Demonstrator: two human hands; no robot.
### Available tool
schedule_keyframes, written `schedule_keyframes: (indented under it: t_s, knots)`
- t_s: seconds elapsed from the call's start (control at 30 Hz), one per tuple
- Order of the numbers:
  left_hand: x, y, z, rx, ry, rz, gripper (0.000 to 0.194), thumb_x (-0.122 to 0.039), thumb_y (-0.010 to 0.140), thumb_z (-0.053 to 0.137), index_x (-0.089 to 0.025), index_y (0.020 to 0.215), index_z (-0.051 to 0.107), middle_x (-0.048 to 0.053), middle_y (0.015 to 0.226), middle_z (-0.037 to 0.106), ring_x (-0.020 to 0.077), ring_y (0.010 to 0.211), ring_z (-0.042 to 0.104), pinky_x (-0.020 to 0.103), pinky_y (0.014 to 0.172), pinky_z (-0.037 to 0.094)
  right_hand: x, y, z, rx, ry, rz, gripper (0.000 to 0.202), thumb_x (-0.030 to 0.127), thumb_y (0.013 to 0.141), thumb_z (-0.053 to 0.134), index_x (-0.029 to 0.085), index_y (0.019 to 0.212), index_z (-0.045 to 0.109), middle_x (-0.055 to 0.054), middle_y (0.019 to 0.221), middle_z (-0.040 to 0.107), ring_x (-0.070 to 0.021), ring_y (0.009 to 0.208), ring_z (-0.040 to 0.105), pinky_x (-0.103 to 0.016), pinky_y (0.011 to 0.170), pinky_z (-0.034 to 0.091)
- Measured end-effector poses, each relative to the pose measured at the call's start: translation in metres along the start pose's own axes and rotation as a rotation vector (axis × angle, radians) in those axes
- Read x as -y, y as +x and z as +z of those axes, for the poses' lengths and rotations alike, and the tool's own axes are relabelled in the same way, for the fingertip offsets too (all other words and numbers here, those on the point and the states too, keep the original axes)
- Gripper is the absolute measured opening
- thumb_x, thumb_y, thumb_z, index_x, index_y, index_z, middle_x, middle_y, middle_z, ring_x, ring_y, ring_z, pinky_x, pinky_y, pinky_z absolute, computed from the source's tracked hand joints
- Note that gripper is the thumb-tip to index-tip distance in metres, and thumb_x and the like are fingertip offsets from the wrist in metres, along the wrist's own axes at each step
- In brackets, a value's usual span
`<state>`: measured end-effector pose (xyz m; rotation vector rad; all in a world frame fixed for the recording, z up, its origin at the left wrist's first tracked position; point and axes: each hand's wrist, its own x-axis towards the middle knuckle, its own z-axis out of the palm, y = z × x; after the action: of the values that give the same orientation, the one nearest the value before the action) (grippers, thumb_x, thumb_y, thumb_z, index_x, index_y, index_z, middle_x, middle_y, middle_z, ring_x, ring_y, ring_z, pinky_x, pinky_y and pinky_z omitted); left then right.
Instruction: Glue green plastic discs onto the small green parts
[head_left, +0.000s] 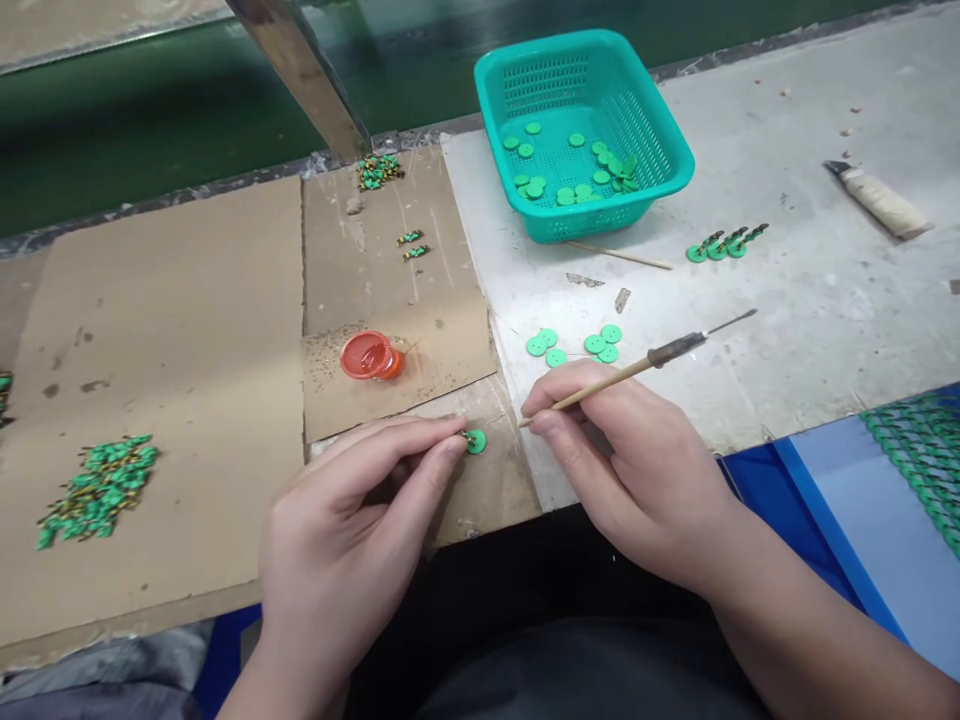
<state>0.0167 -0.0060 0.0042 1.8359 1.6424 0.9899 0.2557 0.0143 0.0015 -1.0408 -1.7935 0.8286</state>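
Note:
My left hand (367, 510) pinches a small green toy figure at its fingertips. Its round green base (476, 441) pokes out past the thumb, while the rest is mostly hidden by the fingers. In my right hand (637, 460) is a thin wooden-handled tool (611, 383), with a dark wrapped collar and a slim dark tip pointing up and away to the right. The handle's blunt end sticks out near the thumb, a short way right of the green base. Just beyond that hand lie several loose green discs (595, 345) with small holes.
A red cup (367, 355) of liquid stands on cardboard. Behind is a teal basket (487, 90) holding green discs. Figures on bases (718, 250) stand right of it, near a tube (885, 203). Piles of small green figures (101, 490) lie left. A post (300, 75) rises at the back.

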Motion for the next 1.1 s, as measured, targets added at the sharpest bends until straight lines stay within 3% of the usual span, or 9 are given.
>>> schedule_keyframes:
  t_s: [0.53,0.77,1.0,1.1]
  knots:
    - [0.005,-0.002,0.000,0.002,0.031,0.159,0.020,-0.025,0.104,0.088,-0.041,0.114,0.090,-0.008,0.112,0.090,0.0180,0.105,0.084,0.032,0.102,0.065,0.002,-0.004,-0.004,0.054,-0.149,-0.041,0.020,0.013,0.118,0.054,0.024,0.122,0.070,-0.008,0.120,0.084,-0.0262,0.116,0.081,-0.043,0.106,0.068]
    - [0.002,-0.001,0.002,-0.018,-0.013,0.089,0.020,-0.023,0.099,0.093,-0.040,0.110,0.094,-0.006,0.111,0.091,0.0174,0.102,0.085,0.029,0.091,0.067,0.007,-0.007,0.005,-0.021,-0.035,0.073,0.009,0.022,0.118,0.065,0.027,0.117,0.072,-0.004,0.124,0.083,-0.0210,0.106,0.084,-0.035,0.097,0.073]
    - [-0.001,-0.002,0.006,-0.052,-0.032,0.030,0.018,-0.025,0.097,0.096,-0.040,0.108,0.095,-0.007,0.108,0.092,0.0151,0.094,0.085,0.027,0.087,0.067,0.009,-0.001,0.015,0.052,-0.032,0.045,0.011,0.023,0.121,0.063,0.027,0.113,0.069,-0.003,0.124,0.081,-0.0184,0.114,0.082,-0.028,0.100,0.070]
    - [-0.001,-0.003,0.007,-0.062,-0.025,0.019,0.016,-0.026,0.097,0.097,-0.038,0.107,0.095,-0.006,0.108,0.092,0.0153,0.094,0.085,0.027,0.086,0.067,0.009,-0.001,0.016,0.056,-0.058,0.037,0.006,0.027,0.121,0.064,0.028,0.119,0.070,-0.003,0.125,0.082,-0.0199,0.116,0.082,-0.031,0.099,0.070]
